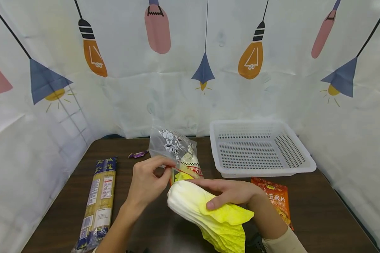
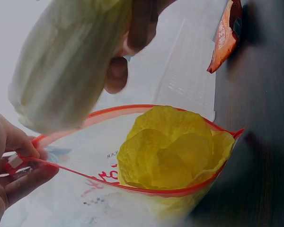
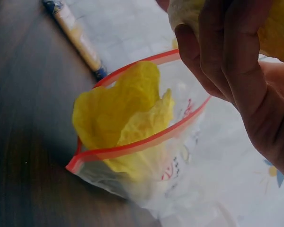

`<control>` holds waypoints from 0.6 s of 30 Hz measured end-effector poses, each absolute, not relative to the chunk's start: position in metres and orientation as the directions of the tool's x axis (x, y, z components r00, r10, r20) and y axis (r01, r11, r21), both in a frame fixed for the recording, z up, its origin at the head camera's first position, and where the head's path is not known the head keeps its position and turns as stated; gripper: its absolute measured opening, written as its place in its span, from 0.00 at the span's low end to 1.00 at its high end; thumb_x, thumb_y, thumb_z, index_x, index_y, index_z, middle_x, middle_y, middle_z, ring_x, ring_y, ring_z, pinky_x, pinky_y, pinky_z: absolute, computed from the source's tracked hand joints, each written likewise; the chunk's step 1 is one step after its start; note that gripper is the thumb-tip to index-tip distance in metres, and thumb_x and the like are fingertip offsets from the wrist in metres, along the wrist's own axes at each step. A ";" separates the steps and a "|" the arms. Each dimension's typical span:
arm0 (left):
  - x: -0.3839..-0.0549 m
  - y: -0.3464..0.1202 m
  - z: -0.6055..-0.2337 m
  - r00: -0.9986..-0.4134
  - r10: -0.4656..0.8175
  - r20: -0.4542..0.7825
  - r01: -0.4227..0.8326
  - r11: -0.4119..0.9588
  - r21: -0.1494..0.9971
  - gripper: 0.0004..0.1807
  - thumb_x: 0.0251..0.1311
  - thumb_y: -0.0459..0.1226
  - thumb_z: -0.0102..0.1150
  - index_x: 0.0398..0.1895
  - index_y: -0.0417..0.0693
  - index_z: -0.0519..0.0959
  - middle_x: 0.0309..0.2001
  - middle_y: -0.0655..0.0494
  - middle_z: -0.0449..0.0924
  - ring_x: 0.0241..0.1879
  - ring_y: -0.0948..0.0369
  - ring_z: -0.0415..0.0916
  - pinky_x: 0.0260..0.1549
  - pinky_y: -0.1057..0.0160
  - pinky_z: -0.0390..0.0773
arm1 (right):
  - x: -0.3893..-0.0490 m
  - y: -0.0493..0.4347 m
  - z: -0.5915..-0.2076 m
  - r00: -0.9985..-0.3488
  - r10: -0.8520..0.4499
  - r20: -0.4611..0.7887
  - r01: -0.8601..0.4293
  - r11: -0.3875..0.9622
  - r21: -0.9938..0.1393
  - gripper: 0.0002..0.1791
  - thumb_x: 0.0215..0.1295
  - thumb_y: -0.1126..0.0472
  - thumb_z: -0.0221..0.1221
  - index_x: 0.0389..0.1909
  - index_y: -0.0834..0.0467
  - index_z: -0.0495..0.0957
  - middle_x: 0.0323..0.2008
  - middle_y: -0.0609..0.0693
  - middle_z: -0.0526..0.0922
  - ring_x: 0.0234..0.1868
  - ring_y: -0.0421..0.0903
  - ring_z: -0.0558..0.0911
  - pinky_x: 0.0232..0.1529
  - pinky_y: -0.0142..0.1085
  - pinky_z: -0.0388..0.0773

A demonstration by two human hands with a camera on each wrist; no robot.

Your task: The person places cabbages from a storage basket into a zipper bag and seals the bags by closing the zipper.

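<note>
My left hand (image 1: 149, 181) pinches the red-edged mouth of a clear printed zip bag (image 1: 172, 142). In the left wrist view its fingers are at the bag's corner, by a small white slider. Inside the open bag sits a yellow leafy napa cabbage (image 2: 163, 158), its leaves at the mouth. A second napa cabbage (image 1: 190, 202), white at the base with yellow leaves, is gripped by my right hand (image 1: 232, 191). It is held tilted, base end toward the bag, and in the left wrist view it hangs beside and above the mouth. Fingers hide part of it in the right wrist view.
A white perforated basket (image 1: 221, 165) stands at the back right of the dark table. Left lies a long pack of noodles (image 1: 99, 200); a small purple-wrapped sweet (image 1: 138, 154) is behind it. An orange-red snack packet (image 1: 277, 198) lies partly under the right forearm.
</note>
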State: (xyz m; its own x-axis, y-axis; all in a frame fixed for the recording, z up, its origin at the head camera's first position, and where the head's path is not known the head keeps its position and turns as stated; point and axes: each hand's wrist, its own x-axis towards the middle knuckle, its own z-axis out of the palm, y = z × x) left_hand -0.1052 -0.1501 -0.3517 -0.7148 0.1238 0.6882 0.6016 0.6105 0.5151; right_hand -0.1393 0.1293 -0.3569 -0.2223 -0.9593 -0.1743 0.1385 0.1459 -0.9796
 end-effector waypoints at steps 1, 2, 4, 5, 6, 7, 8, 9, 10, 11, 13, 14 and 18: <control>-0.105 -0.150 -0.352 -0.713 0.124 0.690 0.604 0.609 0.514 0.14 0.55 0.23 0.64 0.31 0.51 0.89 0.33 0.64 0.88 0.29 0.69 0.80 0.25 0.74 0.79 | -0.140 0.128 -0.358 -0.233 -0.954 -0.187 0.138 0.158 -0.978 0.42 0.74 0.52 0.59 0.84 0.41 0.51 0.75 0.51 0.62 0.65 0.48 0.75 0.66 0.38 0.77; -0.105 -0.151 -0.351 -0.710 0.126 0.693 0.608 0.606 0.513 0.13 0.55 0.23 0.64 0.31 0.50 0.89 0.33 0.64 0.88 0.29 0.69 0.79 0.25 0.74 0.79 | -0.140 0.127 -0.359 -0.244 -0.949 -0.200 0.137 0.170 -0.976 0.43 0.74 0.51 0.59 0.84 0.40 0.50 0.77 0.50 0.60 0.66 0.48 0.74 0.66 0.38 0.76; -0.105 -0.150 -0.351 -0.705 0.131 0.697 0.615 0.601 0.510 0.13 0.55 0.23 0.64 0.31 0.50 0.89 0.33 0.64 0.88 0.29 0.69 0.79 0.24 0.74 0.79 | -0.141 0.125 -0.361 -0.269 -0.937 -0.223 0.126 0.195 -0.973 0.44 0.74 0.50 0.59 0.84 0.38 0.48 0.81 0.48 0.54 0.71 0.47 0.69 0.69 0.37 0.72; -0.106 -0.150 -0.350 -0.704 0.134 0.698 0.619 0.598 0.510 0.13 0.55 0.23 0.64 0.31 0.50 0.89 0.33 0.64 0.88 0.29 0.69 0.79 0.24 0.73 0.79 | -0.141 0.125 -0.361 -0.282 -0.931 -0.230 0.114 0.206 -0.972 0.45 0.74 0.49 0.59 0.84 0.38 0.46 0.83 0.46 0.49 0.74 0.46 0.65 0.71 0.37 0.70; -0.106 -0.150 -0.350 -0.703 0.136 0.698 0.621 0.596 0.509 0.13 0.55 0.23 0.64 0.32 0.50 0.89 0.33 0.64 0.88 0.29 0.69 0.79 0.25 0.73 0.79 | -0.142 0.124 -0.362 -0.293 -0.926 -0.238 0.108 0.215 -0.971 0.46 0.74 0.48 0.60 0.85 0.38 0.44 0.84 0.45 0.45 0.77 0.46 0.61 0.73 0.38 0.67; -0.107 -0.150 -0.350 -0.702 0.139 0.699 0.623 0.596 0.507 0.13 0.55 0.23 0.64 0.32 0.50 0.89 0.33 0.64 0.88 0.29 0.69 0.79 0.25 0.73 0.79 | -0.142 0.123 -0.363 -0.306 -0.920 -0.245 0.099 0.225 -0.969 0.47 0.74 0.48 0.60 0.85 0.37 0.43 0.85 0.43 0.42 0.79 0.45 0.57 0.75 0.38 0.64; -0.107 -0.149 -0.349 -0.700 0.141 0.700 0.624 0.596 0.505 0.12 0.56 0.23 0.64 0.32 0.49 0.89 0.33 0.64 0.88 0.30 0.69 0.79 0.25 0.73 0.79 | -0.142 0.122 -0.363 -0.321 -0.913 -0.254 0.086 0.239 -0.967 0.48 0.74 0.47 0.60 0.85 0.37 0.41 0.85 0.42 0.39 0.81 0.45 0.52 0.76 0.38 0.61; -0.107 -0.149 -0.349 -0.700 0.144 0.700 0.626 0.596 0.503 0.12 0.56 0.23 0.64 0.32 0.50 0.89 0.33 0.64 0.88 0.30 0.69 0.80 0.25 0.73 0.79 | -0.142 0.121 -0.364 -0.331 -0.908 -0.258 0.075 0.247 -0.966 0.48 0.74 0.47 0.60 0.85 0.37 0.41 0.85 0.42 0.37 0.82 0.44 0.49 0.77 0.39 0.60; -0.107 -0.150 -0.349 -0.700 0.145 0.700 0.626 0.597 0.502 0.12 0.56 0.23 0.64 0.32 0.50 0.89 0.33 0.64 0.88 0.30 0.68 0.80 0.25 0.73 0.79 | -0.142 0.120 -0.365 -0.339 -0.903 -0.262 0.079 0.251 -0.965 0.49 0.74 0.47 0.60 0.85 0.38 0.40 0.85 0.42 0.37 0.83 0.45 0.47 0.77 0.39 0.59; -0.107 -0.150 -0.349 -0.699 0.147 0.700 0.627 0.595 0.502 0.12 0.56 0.23 0.64 0.32 0.50 0.89 0.33 0.64 0.88 0.31 0.68 0.80 0.25 0.73 0.79 | -0.142 0.119 -0.366 -0.345 -0.899 -0.268 0.090 0.253 -0.963 0.49 0.74 0.47 0.59 0.85 0.39 0.39 0.85 0.42 0.36 0.83 0.45 0.47 0.77 0.40 0.59; -0.107 -0.150 -0.350 -0.699 0.150 0.699 0.629 0.594 0.501 0.13 0.55 0.23 0.64 0.32 0.50 0.89 0.33 0.64 0.88 0.31 0.68 0.80 0.25 0.72 0.79 | -0.140 0.118 -0.367 -0.364 -0.888 -0.282 0.127 0.252 -0.959 0.49 0.74 0.48 0.59 0.85 0.41 0.38 0.85 0.44 0.38 0.81 0.46 0.53 0.76 0.39 0.63; -0.106 -0.150 -0.351 -0.700 0.152 0.698 0.630 0.592 0.503 0.13 0.55 0.23 0.64 0.32 0.50 0.89 0.33 0.64 0.88 0.31 0.68 0.80 0.25 0.72 0.79 | -0.138 0.117 -0.367 -0.376 -0.881 -0.286 0.148 0.248 -0.957 0.49 0.74 0.49 0.59 0.85 0.43 0.38 0.85 0.46 0.40 0.80 0.47 0.57 0.75 0.39 0.65; -0.106 -0.150 -0.353 -0.706 0.158 0.691 0.630 0.585 0.511 0.13 0.56 0.24 0.64 0.32 0.51 0.89 0.34 0.64 0.88 0.32 0.68 0.80 0.26 0.72 0.79 | -0.133 0.116 -0.365 -0.452 -0.835 -0.313 0.219 0.236 -0.947 0.50 0.74 0.49 0.61 0.86 0.48 0.39 0.80 0.54 0.57 0.67 0.49 0.77 0.66 0.39 0.77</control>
